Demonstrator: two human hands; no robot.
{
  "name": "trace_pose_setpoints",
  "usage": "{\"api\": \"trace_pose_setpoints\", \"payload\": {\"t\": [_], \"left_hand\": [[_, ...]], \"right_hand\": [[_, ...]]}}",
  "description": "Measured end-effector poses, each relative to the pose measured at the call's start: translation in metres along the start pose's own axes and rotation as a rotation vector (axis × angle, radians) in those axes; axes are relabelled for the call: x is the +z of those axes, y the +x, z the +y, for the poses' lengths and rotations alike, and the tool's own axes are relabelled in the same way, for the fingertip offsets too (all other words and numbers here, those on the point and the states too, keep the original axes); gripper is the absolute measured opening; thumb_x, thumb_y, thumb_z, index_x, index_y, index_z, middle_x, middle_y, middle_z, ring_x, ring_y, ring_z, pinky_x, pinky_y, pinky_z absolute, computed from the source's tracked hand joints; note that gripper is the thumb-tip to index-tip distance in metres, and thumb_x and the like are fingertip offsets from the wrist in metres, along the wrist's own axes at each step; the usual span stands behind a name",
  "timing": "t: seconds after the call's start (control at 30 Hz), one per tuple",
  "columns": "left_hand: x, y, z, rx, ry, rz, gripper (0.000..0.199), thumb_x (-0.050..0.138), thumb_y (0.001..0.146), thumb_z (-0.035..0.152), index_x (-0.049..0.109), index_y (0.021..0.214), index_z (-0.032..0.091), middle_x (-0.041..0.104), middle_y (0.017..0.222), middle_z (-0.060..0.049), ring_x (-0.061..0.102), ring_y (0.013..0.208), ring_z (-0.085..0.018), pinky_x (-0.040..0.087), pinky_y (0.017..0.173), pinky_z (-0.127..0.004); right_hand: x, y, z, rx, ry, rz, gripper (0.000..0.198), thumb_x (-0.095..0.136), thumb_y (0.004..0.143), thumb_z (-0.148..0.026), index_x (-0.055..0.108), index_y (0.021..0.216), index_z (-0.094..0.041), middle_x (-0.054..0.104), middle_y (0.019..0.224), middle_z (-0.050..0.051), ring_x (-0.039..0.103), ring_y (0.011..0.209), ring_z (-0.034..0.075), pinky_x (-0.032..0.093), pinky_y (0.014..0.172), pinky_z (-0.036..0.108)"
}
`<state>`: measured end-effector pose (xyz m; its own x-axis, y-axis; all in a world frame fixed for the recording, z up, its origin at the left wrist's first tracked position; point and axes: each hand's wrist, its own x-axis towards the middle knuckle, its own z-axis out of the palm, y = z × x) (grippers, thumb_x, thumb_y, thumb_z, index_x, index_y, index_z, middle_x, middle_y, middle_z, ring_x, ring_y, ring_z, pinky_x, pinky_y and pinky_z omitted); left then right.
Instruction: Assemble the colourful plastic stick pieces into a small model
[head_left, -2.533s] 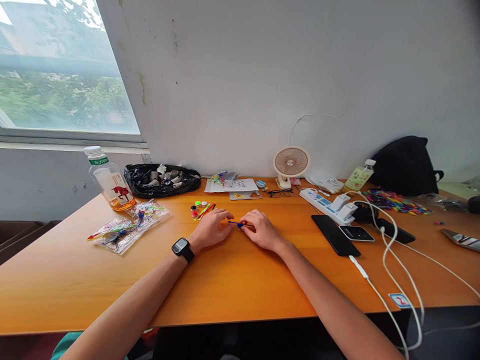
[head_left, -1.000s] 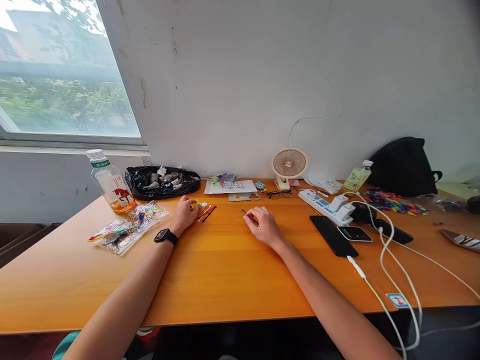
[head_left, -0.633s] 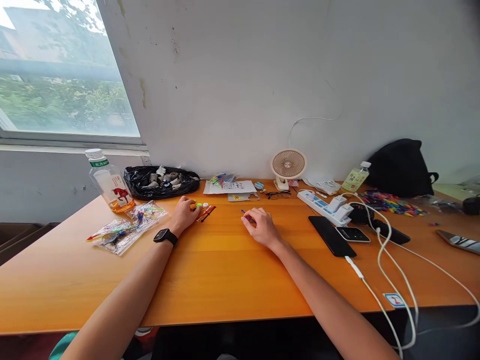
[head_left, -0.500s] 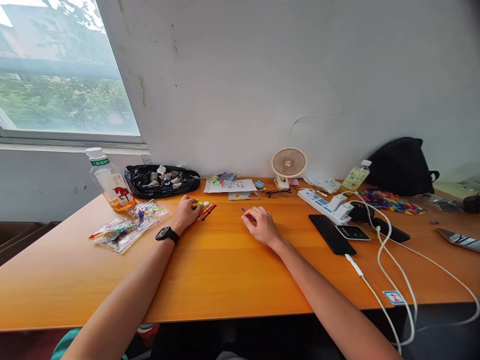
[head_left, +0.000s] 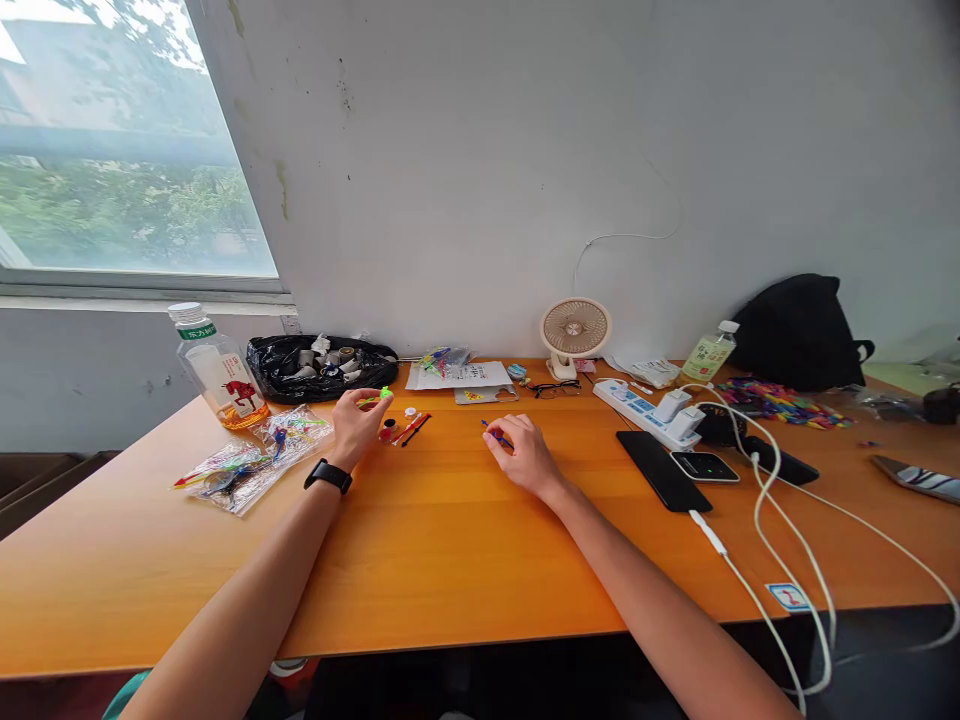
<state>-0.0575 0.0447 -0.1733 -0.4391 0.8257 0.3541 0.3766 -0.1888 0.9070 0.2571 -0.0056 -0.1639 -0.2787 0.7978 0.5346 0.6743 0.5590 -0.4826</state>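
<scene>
My left hand (head_left: 360,425), with a dark watch on its wrist, pinches a small bright green plastic piece (head_left: 385,393) between thumb and fingertips, just above the table. Close by on the wood lie a small round red piece (head_left: 385,434), a white one (head_left: 409,412), and thin orange-red and black sticks (head_left: 416,430). My right hand (head_left: 523,452) rests on the table with curled fingers around a thin blue plastic piece (head_left: 487,428); most of it is hidden by the fingers.
Left stand a bottle (head_left: 221,370), clear bags of plastic parts (head_left: 251,465) and a black bag of scraps (head_left: 322,370). Behind are papers (head_left: 472,376), glasses (head_left: 556,389) and a small fan (head_left: 574,330). Right lie a power strip (head_left: 637,408), a phone (head_left: 660,470) and cables (head_left: 780,500).
My left hand has lifted the green piece off the table and drawn it slightly left, uncovering the small red and black pieces. My right hand has stayed nearly still.
</scene>
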Motion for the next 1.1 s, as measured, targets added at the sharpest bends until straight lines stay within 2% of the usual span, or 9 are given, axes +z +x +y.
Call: {"api": "trace_pose_setpoints", "payload": {"t": [0.07, 0.1, 0.17, 0.27, 0.4, 0.57, 0.8, 0.9, 1.1], "left_hand": [[0.002, -0.009, 0.017, 0.003, -0.117, -0.022, 0.044, 0.081, 0.071, 0.052, 0.074, 0.093, 0.014, 0.075, 0.106, -0.013, 0.074, 0.091, -0.024, 0.059, 0.076, -0.031], [0.005, -0.017, 0.026, -0.019, -0.176, -0.095, 0.045, 0.081, 0.072, 0.052, 0.073, 0.095, 0.015, 0.076, 0.102, -0.012, 0.074, 0.089, -0.025, 0.059, 0.073, -0.031], [0.015, -0.037, 0.041, -0.06, -0.257, -0.327, 0.042, 0.082, 0.073, 0.051, 0.072, 0.094, 0.017, 0.077, 0.094, -0.01, 0.074, 0.088, -0.025, 0.06, 0.073, -0.032], [0.033, -0.072, 0.053, 0.02, -0.351, -0.629, 0.034, 0.086, 0.071, 0.045, 0.073, 0.087, 0.018, 0.075, 0.097, -0.008, 0.074, 0.092, -0.023, 0.06, 0.083, -0.033], [0.047, -0.098, 0.05, 0.042, -0.421, -0.831, 0.031, 0.087, 0.072, 0.039, 0.072, 0.087, 0.017, 0.073, 0.098, -0.008, 0.073, 0.086, -0.02, 0.06, 0.083, -0.033], [0.048, -0.093, 0.039, -0.01, -0.478, -0.872, 0.032, 0.087, 0.072, 0.038, 0.071, 0.089, 0.016, 0.076, 0.098, -0.009, 0.074, 0.087, -0.021, 0.059, 0.081, -0.033], [0.049, -0.086, 0.035, -0.13, -0.442, -0.808, 0.041, 0.09, 0.066, 0.043, 0.069, 0.088, 0.017, 0.078, 0.097, -0.009, 0.075, 0.088, -0.023, 0.06, 0.081, -0.034], [0.051, -0.087, 0.033, -0.141, -0.43, -0.762, 0.043, 0.091, 0.065, 0.044, 0.065, 0.088, 0.018, 0.077, 0.091, -0.006, 0.075, 0.085, -0.022, 0.059, 0.079, -0.033], [0.057, -0.089, 0.027, -0.006, -0.393, -0.756, 0.038, 0.084, 0.076, 0.042, 0.066, 0.098, 0.018, 0.075, 0.095, -0.006, 0.073, 0.088, -0.019, 0.058, 0.081, -0.031]], "right_hand": [[0.001, 0.002, 0.0, 0.02, 0.171, 0.017, 0.016, 0.061, 0.096, -0.035, 0.069, 0.097, -0.022, 0.069, 0.093, 0.006, 0.06, 0.094, 0.023, 0.046, 0.087, 0.037], [0.002, 0.003, -0.001, 0.059, 0.298, 0.01, 0.018, 0.061, 0.095, -0.038, 0.069, 0.099, -0.022, 0.068, 0.093, 0.006, 0.061, 0.091, 0.022, 0.049, 0.084, 0.036], [0.003, 0.004, -0.003, 0.178, 0.591, -0.042, 0.027, 0.063, 0.093, -0.045, 0.068, 0.108, -0.024, 0.066, 0.095, 0.005, 0.063, 0.082, 0.019, 0.053, 0.073, 0.033], [0.002, 0.004, -0.009, 0.32, 0.921, -0.165, 0.041, 0.068, 0.088, -0.052, 0.066, 0.12, -0.026, 0.066, 0.097, 0.003, 0.063, 0.072, 0.015, 0.054, 0.064, 0.029], [0.002, 0.0, -0.014, 0.318, 0.976, -0.309, 0.035, 0.078, 0.081, -0.051, 0.072, 0.095, -0.019, 0.067, 0.079, 0.001, 0.06, 0.064, 0.013, 0.051, 0.06, 0.026], [0.009, 0.0, -0.01, 0.368, 0.968, -0.232, 0.033, 0.086, 0.072, -0.045, 0.073, 0.082, -0.017, 0.067, 0.07, 0.001, 0.059, 0.061, 0.013, 0.05, 0.059, 0.027], [0.001, 0.01, 0.003, 0.456, 0.968, 0.093, 0.035, 0.087, 0.069, -0.046, 0.074, 0.087, -0.019, 0.069, 0.075, 0.002, 0.061, 0.065, 0.014, 0.053, 0.06, 0.028], [-0.002, 0.011, 0.003, 0.437, 0.967, 0.07, 0.033, 0.085, 0.072, -0.044, 0.074, 0.091, -0.02, 0.069, 0.078, 0.003, 0.063, 0.067, 0.015, 0.054, 0.063, 0.029], [0.015, 0.004, 0.0, 0.383, 0.924, -0.03, 0.03, 0.084, 0.073, -0.043, 0.072, 0.087, -0.02, 0.068, 0.076, 0.002, 0.062, 0.065, 0.015, 0.054, 0.061, 0.029]]}}
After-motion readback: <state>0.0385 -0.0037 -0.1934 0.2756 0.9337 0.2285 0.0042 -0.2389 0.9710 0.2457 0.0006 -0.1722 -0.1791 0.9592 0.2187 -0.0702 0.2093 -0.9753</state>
